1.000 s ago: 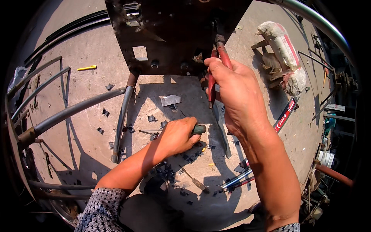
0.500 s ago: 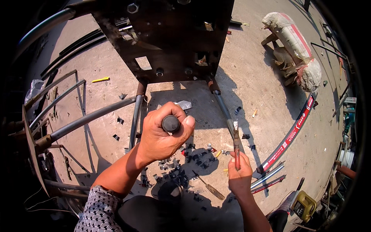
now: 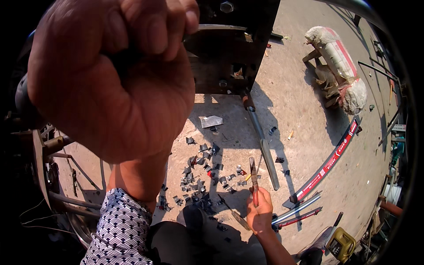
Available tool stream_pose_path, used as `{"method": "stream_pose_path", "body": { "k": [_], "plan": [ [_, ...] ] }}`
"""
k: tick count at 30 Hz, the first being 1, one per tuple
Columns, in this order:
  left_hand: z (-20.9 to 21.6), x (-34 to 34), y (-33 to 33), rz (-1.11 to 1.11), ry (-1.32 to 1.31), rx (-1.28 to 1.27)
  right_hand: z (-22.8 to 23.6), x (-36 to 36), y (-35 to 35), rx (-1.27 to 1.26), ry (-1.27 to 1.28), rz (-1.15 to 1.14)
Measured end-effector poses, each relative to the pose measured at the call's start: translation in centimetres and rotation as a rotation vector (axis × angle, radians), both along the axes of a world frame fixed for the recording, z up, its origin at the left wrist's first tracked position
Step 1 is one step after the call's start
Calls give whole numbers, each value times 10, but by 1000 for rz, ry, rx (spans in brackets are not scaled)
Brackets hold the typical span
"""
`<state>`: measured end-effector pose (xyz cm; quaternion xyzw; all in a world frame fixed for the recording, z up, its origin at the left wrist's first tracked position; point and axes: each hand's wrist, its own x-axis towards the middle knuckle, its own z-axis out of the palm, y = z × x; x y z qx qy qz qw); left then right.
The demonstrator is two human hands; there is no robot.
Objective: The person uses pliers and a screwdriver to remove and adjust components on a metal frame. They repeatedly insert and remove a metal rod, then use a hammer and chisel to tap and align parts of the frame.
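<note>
Many dark scraps (image 3: 203, 147) litter concrete (image 3: 238, 132)
Left fist (image 3: 141, 99), contents unclear, blocks the metal plate (image 3: 214, 64); right hand (image 3: 260, 209) grips red-handled tool (image 3: 254, 183).

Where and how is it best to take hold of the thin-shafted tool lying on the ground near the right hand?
Probably by its thicker handle, coming from above and the near side: the thin-shafted tool lies with the handle end nearer, its narrow shaft pointing away and leftward. The right hand is close by but grips the red-handled tool, so it would need freeing first.
</note>
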<state>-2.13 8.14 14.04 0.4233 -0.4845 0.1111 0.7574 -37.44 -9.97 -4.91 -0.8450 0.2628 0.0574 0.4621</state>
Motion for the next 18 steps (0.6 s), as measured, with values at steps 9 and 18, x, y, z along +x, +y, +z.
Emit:
{"method": "stream_pose_path", "body": {
  "k": [9, 18],
  "plan": [
    [-44, 8, -73, 309, -335, -41, 3, -9, 7, 265, 9, -219],
    [-76, -39, -94, 361, -419, 155, 10, -11, 6, -153, -20, 115]
  ]
}}
